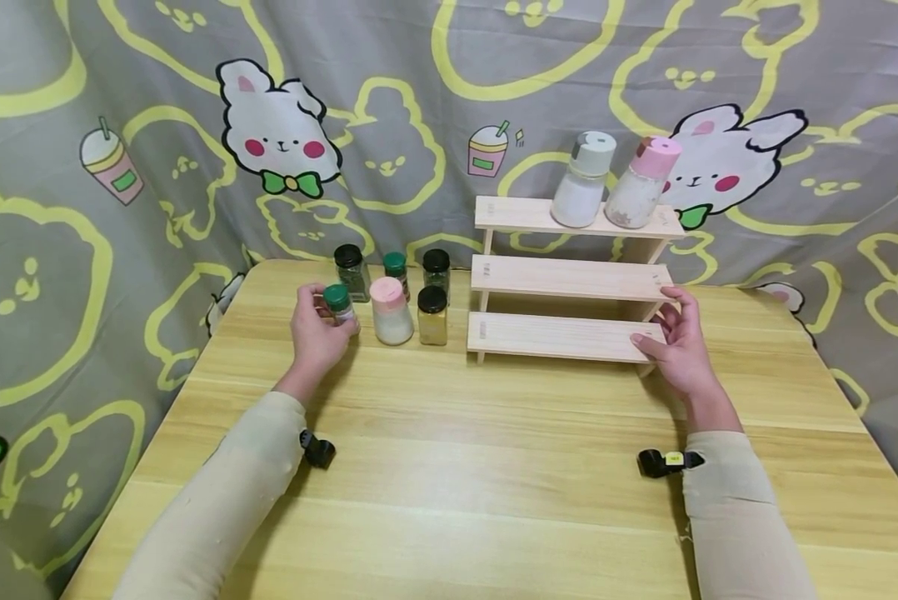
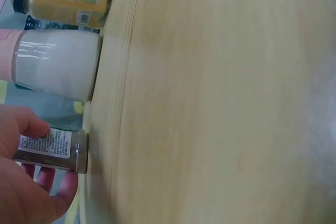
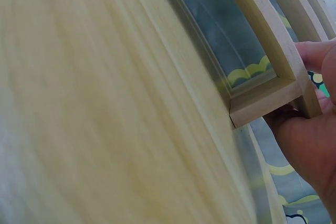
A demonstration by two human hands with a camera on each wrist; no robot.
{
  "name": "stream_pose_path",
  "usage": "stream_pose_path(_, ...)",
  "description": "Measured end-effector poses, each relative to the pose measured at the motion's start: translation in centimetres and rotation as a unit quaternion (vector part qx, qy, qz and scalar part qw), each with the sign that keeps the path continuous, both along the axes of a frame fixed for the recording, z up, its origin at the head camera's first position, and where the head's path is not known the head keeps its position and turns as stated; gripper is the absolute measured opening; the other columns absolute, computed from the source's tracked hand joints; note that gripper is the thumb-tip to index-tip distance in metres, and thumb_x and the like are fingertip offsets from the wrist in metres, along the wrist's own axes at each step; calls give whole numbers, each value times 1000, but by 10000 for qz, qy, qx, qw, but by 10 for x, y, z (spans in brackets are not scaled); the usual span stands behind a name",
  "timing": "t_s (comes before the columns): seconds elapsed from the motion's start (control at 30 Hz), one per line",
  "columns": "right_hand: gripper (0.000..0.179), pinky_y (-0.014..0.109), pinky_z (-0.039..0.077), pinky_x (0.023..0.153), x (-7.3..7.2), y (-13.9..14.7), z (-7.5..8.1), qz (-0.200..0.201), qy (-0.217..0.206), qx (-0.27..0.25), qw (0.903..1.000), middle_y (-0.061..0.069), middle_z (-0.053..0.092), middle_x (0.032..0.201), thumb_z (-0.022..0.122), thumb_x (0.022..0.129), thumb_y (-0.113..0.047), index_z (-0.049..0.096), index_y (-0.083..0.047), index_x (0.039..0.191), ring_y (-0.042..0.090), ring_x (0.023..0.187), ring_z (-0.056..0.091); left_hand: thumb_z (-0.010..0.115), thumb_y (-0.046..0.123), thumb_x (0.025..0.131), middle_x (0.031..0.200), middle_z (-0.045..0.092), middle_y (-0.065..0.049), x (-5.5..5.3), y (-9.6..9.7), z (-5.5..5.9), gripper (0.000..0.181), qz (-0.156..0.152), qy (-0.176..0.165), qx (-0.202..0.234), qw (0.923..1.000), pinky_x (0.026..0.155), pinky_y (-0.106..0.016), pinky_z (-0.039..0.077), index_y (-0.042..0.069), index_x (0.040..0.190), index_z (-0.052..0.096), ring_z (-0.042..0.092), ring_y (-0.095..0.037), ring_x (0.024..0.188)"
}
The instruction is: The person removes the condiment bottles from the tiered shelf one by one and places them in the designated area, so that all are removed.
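Observation:
My left hand (image 1: 316,335) grips a small green-capped spice jar (image 1: 338,300) at the left end of a group of jars. In the left wrist view, thumb and fingers wrap the jar, whose white printed label (image 2: 50,142) shows; its base is right at the tabletop. At the right end of a three-tier wooden shelf (image 1: 569,277), my right hand (image 1: 683,350) holds the lower steps, thumb on the bottom board and fingers at the middle one. On the top tier stand a grey-capped shaker (image 1: 578,198) and a pink-capped shaker (image 1: 635,196).
Beside the held jar stand a pink-capped shaker (image 1: 392,323) and a black-capped yellow spice jar (image 1: 432,323). Behind them are a black-capped jar (image 1: 353,279), a green-capped jar (image 1: 395,267) and another black-capped jar (image 1: 437,268). A patterned curtain (image 1: 389,50) hangs behind the wooden table (image 1: 479,483).

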State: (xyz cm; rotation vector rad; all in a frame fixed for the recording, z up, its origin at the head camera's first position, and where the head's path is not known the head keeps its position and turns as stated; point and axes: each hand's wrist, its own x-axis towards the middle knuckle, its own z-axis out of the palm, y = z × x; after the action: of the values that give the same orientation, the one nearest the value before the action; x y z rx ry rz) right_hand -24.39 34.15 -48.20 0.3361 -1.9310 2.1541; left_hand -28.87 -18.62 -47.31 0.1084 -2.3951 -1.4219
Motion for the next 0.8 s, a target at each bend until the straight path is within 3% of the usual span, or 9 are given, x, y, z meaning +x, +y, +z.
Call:
stream_pose_path(0.43,86,22,52,88,0,-1,-1,9,64,-31,10000,9,47,135,49,80,35,31,-17,146,30,125,44,76,-6,76,109,51,-16,3,1,2,68,8,-108,-163,9998,85,-40,46,4,131,40,50,-31,99)
stream_pose_path(0.8,86,22,51,88,0,0,-2,44,99,-32,9999,10,46,136,49,80,35,30,-16,146,32,127,42,79,2,73,113,47,-15,6,1,13,75,68,96,38,9999,84,-39,43,6,137,40,49,-33,102)
